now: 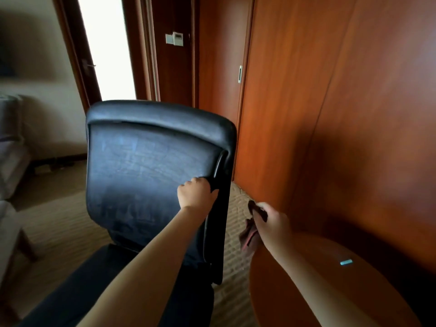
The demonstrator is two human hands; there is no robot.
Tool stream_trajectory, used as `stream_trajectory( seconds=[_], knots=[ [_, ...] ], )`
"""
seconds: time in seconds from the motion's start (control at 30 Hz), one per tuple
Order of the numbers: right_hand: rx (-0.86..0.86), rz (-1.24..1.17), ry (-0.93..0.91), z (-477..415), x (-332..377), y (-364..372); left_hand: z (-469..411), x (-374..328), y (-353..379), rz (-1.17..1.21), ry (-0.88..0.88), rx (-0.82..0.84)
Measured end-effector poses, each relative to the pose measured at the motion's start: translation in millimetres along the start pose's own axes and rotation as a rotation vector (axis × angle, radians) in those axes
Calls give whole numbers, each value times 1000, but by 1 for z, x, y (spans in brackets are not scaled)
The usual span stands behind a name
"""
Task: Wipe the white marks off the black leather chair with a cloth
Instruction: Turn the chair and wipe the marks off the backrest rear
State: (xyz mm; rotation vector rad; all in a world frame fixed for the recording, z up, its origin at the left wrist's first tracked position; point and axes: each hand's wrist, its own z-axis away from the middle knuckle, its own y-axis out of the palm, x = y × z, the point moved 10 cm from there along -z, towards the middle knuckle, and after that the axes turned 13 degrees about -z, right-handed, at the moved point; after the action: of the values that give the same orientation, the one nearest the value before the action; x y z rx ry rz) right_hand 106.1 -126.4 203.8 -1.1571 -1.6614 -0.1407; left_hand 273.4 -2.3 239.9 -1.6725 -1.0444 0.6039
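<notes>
Nearest, below and to the right of the backrest, the edge of a round wooden table (295, 291) is seen. Just beyond it, beside the backrest's right edge but clear of it, a dark reddish cloth (249, 234) is held bunched in the right hand (271, 220). The fingers are curled round its upper part while the rest hangs loose. The cloth is judged soft, light and limp. It is best folded into a pad under flat fingers, so that pressure is spread evenly over the leather.

The backrest's right edge is gripped by the left hand (197, 193), with fingers and thumb closed on the rim. The black leather chair (151, 161) stands directly ahead, a broad face of its backrest turned toward the camera. Faint white marks (132, 149) are spread over the middle of that panel (streaky, and partly blurred). The leather is judged smooth and somewhat slippery, firm over its padding. The chair is likely to swivel or tilt under a push, so a bracing hold at the stiff rim is well chosen. The cloth is not yet laid on the marks.

Beyond the backrest's right side, a patterned carpet (236, 199) and a wood-panelled wall (330, 90) are seen. Above its top edge a bright doorway (106, 55) is visible.
</notes>
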Motion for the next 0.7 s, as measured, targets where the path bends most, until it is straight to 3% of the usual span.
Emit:
stream_trajectory(
  seconds=[0.13, 0.17, 0.23, 0.33, 0.7],
  knots=[
    [15, -80, 40, -12, 9, -5, -24, -13, -70, -1, 72, -501],
    [25, -52, 38, -14, 11, -5, -35, -24, -82, -30, 142, -508],
    [21, -9, 14, -16, 15, -5, -60, -46, -82, -92, 279, -313],
    [34, -22, -4, -20, 21, -5, -76, -56, -82, -125, 282, -171],
    [82, -48, -27, -3, 20, -8, -36, -80, -119, -169, 303, -293]
  ],
)
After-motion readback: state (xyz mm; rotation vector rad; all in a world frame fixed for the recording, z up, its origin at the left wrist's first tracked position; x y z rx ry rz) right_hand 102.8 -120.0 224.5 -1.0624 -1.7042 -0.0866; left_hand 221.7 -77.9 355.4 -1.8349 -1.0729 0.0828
